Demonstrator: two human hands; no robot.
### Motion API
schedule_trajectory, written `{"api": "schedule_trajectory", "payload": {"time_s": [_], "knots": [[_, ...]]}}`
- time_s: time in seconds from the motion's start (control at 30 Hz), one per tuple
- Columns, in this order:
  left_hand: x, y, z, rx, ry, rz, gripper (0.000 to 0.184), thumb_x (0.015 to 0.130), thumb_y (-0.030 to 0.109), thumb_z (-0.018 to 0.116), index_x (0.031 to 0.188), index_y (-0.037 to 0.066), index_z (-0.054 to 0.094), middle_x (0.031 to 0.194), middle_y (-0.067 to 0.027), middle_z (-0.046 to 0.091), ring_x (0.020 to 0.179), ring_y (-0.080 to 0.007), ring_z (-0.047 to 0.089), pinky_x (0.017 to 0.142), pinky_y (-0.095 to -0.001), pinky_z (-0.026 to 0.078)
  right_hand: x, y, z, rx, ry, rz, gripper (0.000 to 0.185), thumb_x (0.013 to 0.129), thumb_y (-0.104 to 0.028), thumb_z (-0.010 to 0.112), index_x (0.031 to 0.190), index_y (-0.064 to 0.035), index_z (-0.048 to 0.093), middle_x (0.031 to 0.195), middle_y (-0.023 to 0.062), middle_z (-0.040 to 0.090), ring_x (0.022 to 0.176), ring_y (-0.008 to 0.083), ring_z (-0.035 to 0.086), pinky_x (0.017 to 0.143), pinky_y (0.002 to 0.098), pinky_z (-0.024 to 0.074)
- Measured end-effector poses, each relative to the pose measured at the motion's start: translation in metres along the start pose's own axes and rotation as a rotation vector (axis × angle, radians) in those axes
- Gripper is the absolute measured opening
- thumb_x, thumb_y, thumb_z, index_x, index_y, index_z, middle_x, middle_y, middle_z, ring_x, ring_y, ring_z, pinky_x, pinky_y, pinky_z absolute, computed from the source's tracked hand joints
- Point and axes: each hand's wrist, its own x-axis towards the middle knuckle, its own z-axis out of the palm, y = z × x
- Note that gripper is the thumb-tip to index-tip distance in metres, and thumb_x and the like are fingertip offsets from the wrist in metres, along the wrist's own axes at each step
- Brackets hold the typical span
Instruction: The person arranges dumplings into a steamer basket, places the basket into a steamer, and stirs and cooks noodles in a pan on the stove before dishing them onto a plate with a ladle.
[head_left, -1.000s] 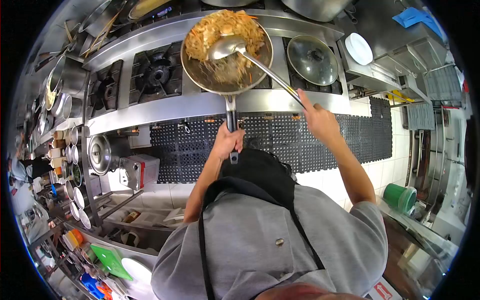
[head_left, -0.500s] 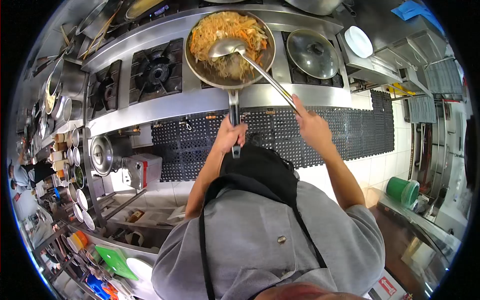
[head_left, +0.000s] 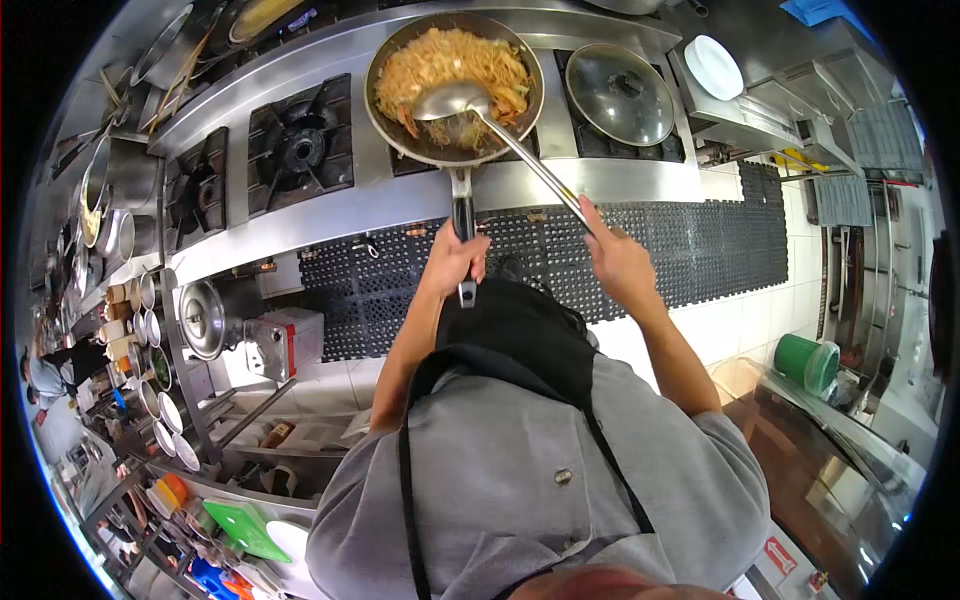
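My left hand [head_left: 455, 258] is wrapped round the black handle of a frying pan [head_left: 405, 152]. The pan is over the stove, full of thin noodles [head_left: 450, 65] mixed with orange strips and other pieces. In my right hand [head_left: 618, 258] is the long handle of a metal ladle [head_left: 450, 99]. Its rounded bowl is turned over, its back facing up, and lies against the noodles near the middle of the pan. The index finger is stretched along the ladle's handle.
Right of the pan, a glass lid [head_left: 620, 100] covers something on a burner. To the left is a bare burner [head_left: 303, 147]. White plates [head_left: 714, 67] stand at the back right. A lidded steel pot [head_left: 203, 318] is at the left, and another person [head_left: 65, 370] stands far left.
The noodles have shifted in the pan and heap more towards its far side. The pan and both hands have moved slightly up and left in view. Both grips stay the same.
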Motion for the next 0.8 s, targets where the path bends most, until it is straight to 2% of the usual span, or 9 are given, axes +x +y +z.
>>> {"api": "schedule_trajectory", "payload": {"time_s": [0.1, 0.2, 0.23, 0.3, 0.37, 0.47, 0.53, 0.7, 0.8], "knots": [[-0.001, -0.037, -0.024, -0.019, 0.007, -0.056, 0.017, 0.085, -0.005, 0.056, 0.091, 0.004, 0.044, 0.057, -0.0037, 0.046, 0.040, -0.0140, 0.047, 0.038, -0.0313, 0.042, -0.001, 0.003, 0.001, -0.093, 0.079, -0.016, 0.060, 0.096, -0.021, 0.059, 0.151, -0.0317, 0.037, 0.078, 0.0230, 0.062, 0.073, 0.0427, 0.064, 0.066, 0.0492, 0.0504], [0.010, -0.021, -0.027, 0.001, -0.030, -0.062, 0.017, 0.084, -0.002, 0.059, 0.086, 0.004, 0.043, 0.057, -0.0030, 0.046, 0.041, -0.0134, 0.047, 0.039, -0.0310, 0.042, -0.031, 0.020, -0.001, 0.314, -0.033, -0.012, 0.062, 0.092, -0.008, 0.064, 0.148, -0.0245, 0.044, 0.100, 0.0248, 0.068, 0.074, 0.0412, 0.065, 0.069, 0.0384, 0.0529], [0.017, -0.018, -0.028, -0.036, -0.049, -0.061, 0.017, 0.084, -0.002, 0.059, 0.087, 0.004, 0.043, 0.057, -0.0028, 0.046, 0.042, -0.0132, 0.047, 0.039, -0.0312, 0.042, -0.033, 0.022, 0.003, 0.307, -0.036, -0.013, 0.062, 0.092, -0.008, 0.064, 0.148, -0.0245, 0.044, 0.100, 0.0248, 0.068, 0.074, 0.0412, 0.065, 0.069, 0.0384, 0.0529], [0.020, -0.017, -0.027, -0.023, -0.004, -0.115, 0.019, 0.086, -0.003, 0.057, 0.091, 0.005, 0.041, 0.058, -0.0026, 0.045, 0.043, -0.0131, 0.047, 0.040, -0.0314, 0.043, -0.037, 0.021, 0.008, 0.399, 0.089, -0.059, 0.065, 0.091, -0.009, 0.063, 0.150, -0.0266, 0.041, 0.094, 0.0270, 0.066, 0.082, 0.0462, 0.065, 0.070, 0.0451, 0.0515], [0.021, -0.016, -0.025, -0.108, -0.004, -0.137, 0.022, 0.087, -0.002, 0.058, 0.095, 0.006, 0.039, 0.059, -0.0023, 0.044, 0.043, -0.0135, 0.046, 0.040, -0.0318, 0.043, -0.021, 0.018, 0.008, 0.404, 0.010, 0.038, 0.063, 0.092, -0.010, 0.063, 0.150, -0.0227, 0.041, 0.102, 0.0291, 0.065, 0.086, 0.0478, 0.064, 0.073, 0.0465, 0.0515], [0.023, -0.016, -0.026, -0.102, -0.006, -0.140, 0.023, 0.088, -0.002, 0.059, 0.095, 0.007, 0.039, 0.060, -0.0023, 0.045, 0.043, -0.0136, 0.047, 0.039, -0.0321, 0.043, 0.024, 0.018, 0.023, 0.423, 0.046, -0.068, 0.062, 0.093, -0.014, 0.061, 0.150, -0.0204, 0.039, 0.094, 0.0276, 0.067, 0.081, 0.0486, 0.064, 0.072, 0.0508, 0.0510], [0.025, -0.017, -0.028, -0.133, -0.022, -0.187, 0.023, 0.087, -0.001, 0.060, 0.093, 0.007, 0.040, 0.059, -0.0025, 0.045, 0.043, -0.0134, 0.047, 0.039, -0.0320, 0.042, 0.053, -0.007, 0.029, 0.075, 0.010, 0.034, 0.058, 0.096, -0.019, 0.058, 0.151, -0.0224, 0.038, 0.087, 0.0285, 0.065, 0.079, 0.0481, 0.063, 0.072, 0.0544, 0.0491], [0.024, -0.016, -0.032, -0.135, -0.009, -0.195, 0.023, 0.087, 0.000, 0.062, 0.093, 0.007, 0.040, 0.060, -0.0023, 0.045, 0.043, -0.0134, 0.048, 0.039, -0.0317, 0.042, 0.047, -0.006, 0.045, 0.165, 0.144, -0.086, 0.058, 0.097, -0.022, 0.056, 0.151, -0.0258, 0.036, 0.078, 0.0272, 0.064, 0.075, 0.0506, 0.061, 0.071, 0.0588, 0.0463], [0.022, -0.016, -0.030, -0.122, -0.001, -0.180, 0.023, 0.087, 0.000, 0.062, 0.093, 0.007, 0.041, 0.060, -0.0025, 0.046, 0.044, -0.0134, 0.048, 0.040, -0.0314, 0.042, 0.018, 0.002, 0.036, 0.188, 0.015, -0.110, 0.062, 0.096, -0.020, 0.057, 0.152, -0.0265, 0.033, 0.077, 0.0268, 0.065, 0.074, 0.0474, 0.064, 0.069, 0.0586, 0.0486]]}}
